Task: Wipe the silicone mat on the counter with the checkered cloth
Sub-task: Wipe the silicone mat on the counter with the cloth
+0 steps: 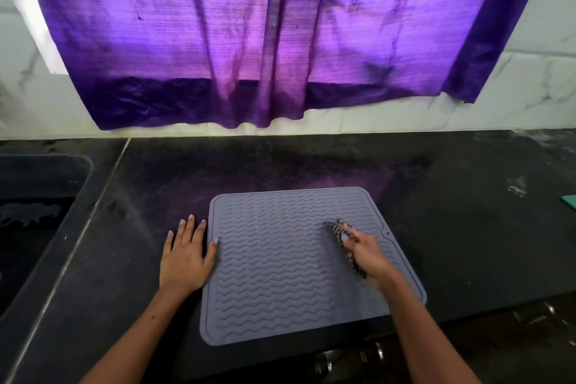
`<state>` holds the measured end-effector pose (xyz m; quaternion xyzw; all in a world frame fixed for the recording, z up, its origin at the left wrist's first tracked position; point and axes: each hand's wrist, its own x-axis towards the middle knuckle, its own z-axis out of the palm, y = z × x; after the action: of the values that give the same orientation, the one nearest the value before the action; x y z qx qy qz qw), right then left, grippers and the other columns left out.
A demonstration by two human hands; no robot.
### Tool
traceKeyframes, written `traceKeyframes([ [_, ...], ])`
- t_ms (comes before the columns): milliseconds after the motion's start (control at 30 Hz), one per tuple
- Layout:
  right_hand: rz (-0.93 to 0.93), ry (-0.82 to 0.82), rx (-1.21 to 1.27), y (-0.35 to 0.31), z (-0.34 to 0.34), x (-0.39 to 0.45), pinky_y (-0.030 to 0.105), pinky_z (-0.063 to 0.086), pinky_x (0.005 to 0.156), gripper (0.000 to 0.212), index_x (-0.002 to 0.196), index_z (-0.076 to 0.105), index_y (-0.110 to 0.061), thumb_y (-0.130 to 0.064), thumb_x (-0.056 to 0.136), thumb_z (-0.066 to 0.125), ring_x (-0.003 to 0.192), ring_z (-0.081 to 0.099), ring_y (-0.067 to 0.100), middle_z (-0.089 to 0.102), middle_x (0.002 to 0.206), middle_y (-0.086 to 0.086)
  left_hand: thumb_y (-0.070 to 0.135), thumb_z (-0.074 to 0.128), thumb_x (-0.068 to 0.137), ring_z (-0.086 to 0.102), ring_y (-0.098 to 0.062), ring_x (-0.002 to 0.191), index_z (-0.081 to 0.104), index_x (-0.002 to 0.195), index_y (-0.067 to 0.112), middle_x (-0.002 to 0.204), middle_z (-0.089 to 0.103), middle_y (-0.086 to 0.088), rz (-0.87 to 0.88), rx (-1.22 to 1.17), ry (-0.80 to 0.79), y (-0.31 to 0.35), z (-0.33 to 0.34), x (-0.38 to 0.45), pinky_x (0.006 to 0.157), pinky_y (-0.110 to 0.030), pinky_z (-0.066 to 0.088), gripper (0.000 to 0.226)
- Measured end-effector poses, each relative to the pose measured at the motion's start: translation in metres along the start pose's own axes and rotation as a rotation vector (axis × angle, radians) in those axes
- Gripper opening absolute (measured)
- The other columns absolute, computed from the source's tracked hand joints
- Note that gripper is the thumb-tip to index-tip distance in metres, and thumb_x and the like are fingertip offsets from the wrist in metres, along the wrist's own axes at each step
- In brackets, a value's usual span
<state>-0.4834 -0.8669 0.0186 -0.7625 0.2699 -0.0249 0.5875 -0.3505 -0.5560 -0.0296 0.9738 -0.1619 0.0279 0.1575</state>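
Note:
A grey silicone mat (280, 262) with wavy ridges lies on the black counter (452, 227), near its front edge. My right hand (366, 254) grips a bunched checkered cloth (338, 232) and holds it down on the right part of the mat. The cloth pokes out past my fingers and below my palm. My left hand (187, 254) lies flat on the counter at the mat's left edge, fingers spread, with the thumb touching the mat's rim.
A dark sink (34, 196) is set into the counter at the far left. A purple curtain (280, 34) hangs over the tiled wall behind. A green object (568, 201) peeks in at the right edge. Metal knobs (371, 355) show below the counter's front.

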Motion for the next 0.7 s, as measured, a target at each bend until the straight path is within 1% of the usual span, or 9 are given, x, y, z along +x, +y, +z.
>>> traceKeyframes([
  [67,0.085,0.059,0.345,-0.014,-0.001,0.004,0.019,0.050,0.076,0.036,0.132,0.051,-0.010,-0.009,0.099,0.037,0.097,0.059,0.007,0.061,0.119,0.000,0.065,-0.003,0.078,0.009,-0.020,0.145,0.028,0.146,0.017,0.156,0.017,-0.007,0.002,-0.003,-0.005,0.000,-0.001,0.000,0.118,-0.039,0.003,0.089],
  [133,0.042,0.169,0.300,-0.028,0.016,0.000,0.023,0.049,0.082,0.038,0.136,0.047,-0.011,-0.010,0.099,0.038,0.110,0.058,0.018,0.051,0.136,0.002,0.065,-0.003,0.077,0.008,-0.020,0.145,0.027,0.146,0.017,0.157,0.016,-0.007,0.002,-0.005,-0.009,0.000,-0.002,0.000,0.118,-0.039,0.003,0.089],
  [200,-0.074,0.195,0.009,-0.036,0.046,-0.013,0.028,0.046,0.095,0.044,0.142,0.038,-0.013,-0.009,0.097,0.040,0.132,0.041,0.022,0.032,0.150,-0.001,0.065,-0.003,0.077,0.007,-0.020,0.146,0.026,0.147,0.017,0.157,0.015,-0.007,-0.003,-0.012,-0.014,0.000,-0.002,0.000,0.118,-0.039,0.002,0.089],
  [300,-0.306,0.074,-0.601,-0.014,0.103,-0.037,0.037,0.005,0.120,0.049,0.146,0.025,-0.014,-0.021,0.098,0.031,0.146,0.010,0.021,0.013,0.156,0.004,0.065,-0.002,0.078,0.008,-0.021,0.146,0.026,0.147,0.017,0.157,0.016,-0.007,0.000,-0.019,-0.011,0.000,-0.003,0.000,0.118,-0.039,0.003,0.089],
  [367,-0.404,0.075,-0.900,0.001,0.117,-0.044,0.039,0.005,0.117,0.053,0.140,0.040,-0.014,-0.029,0.090,0.029,0.140,0.029,0.026,0.033,0.149,0.010,0.064,-0.002,0.078,0.007,-0.020,0.146,0.025,0.147,0.017,0.157,0.015,-0.006,-0.002,-0.012,-0.013,0.001,-0.002,0.000,0.118,-0.038,0.002,0.088],
  [433,-0.385,0.080,-0.958,0.002,0.115,-0.039,0.039,0.011,0.115,0.057,0.133,0.051,-0.015,-0.033,0.083,0.031,0.133,0.042,0.028,0.047,0.142,0.010,0.063,-0.002,0.079,0.006,-0.019,0.146,0.025,0.147,0.018,0.157,0.014,-0.005,-0.012,-0.002,-0.004,0.001,-0.001,-0.001,0.118,-0.037,0.001,0.086],
  [533,-0.421,0.005,-1.035,-0.002,0.104,-0.030,0.035,-0.010,0.116,0.057,0.148,0.020,-0.016,-0.030,0.093,0.024,0.146,0.002,0.027,0.007,0.158,0.009,0.062,-0.001,0.080,0.007,-0.019,0.146,0.026,0.147,0.018,0.157,0.016,-0.006,-0.015,0.007,0.007,0.002,-0.001,-0.001,0.118,-0.037,0.002,0.084],
  [600,-0.393,-0.077,-1.008,-0.005,0.099,-0.022,0.030,-0.013,0.113,0.054,0.150,0.009,-0.019,-0.024,0.099,0.029,0.145,-0.013,0.021,-0.009,0.158,0.004,0.062,-0.001,0.080,0.007,-0.019,0.146,0.027,0.146,0.018,0.157,0.016,-0.005,-0.018,0.009,0.010,0.003,-0.001,-0.001,0.118,-0.037,0.002,0.084],
  [700,-0.238,-0.244,-0.789,-0.037,0.082,-0.008,0.030,0.003,0.117,0.048,0.146,0.029,-0.015,-0.012,0.098,0.039,0.146,0.001,0.021,0.004,0.158,0.005,0.062,-0.002,0.079,0.007,-0.019,0.146,0.026,0.147,0.018,0.157,0.015,-0.005,-0.018,0.000,0.007,0.005,-0.003,-0.001,0.118,-0.037,0.002,0.086],
])
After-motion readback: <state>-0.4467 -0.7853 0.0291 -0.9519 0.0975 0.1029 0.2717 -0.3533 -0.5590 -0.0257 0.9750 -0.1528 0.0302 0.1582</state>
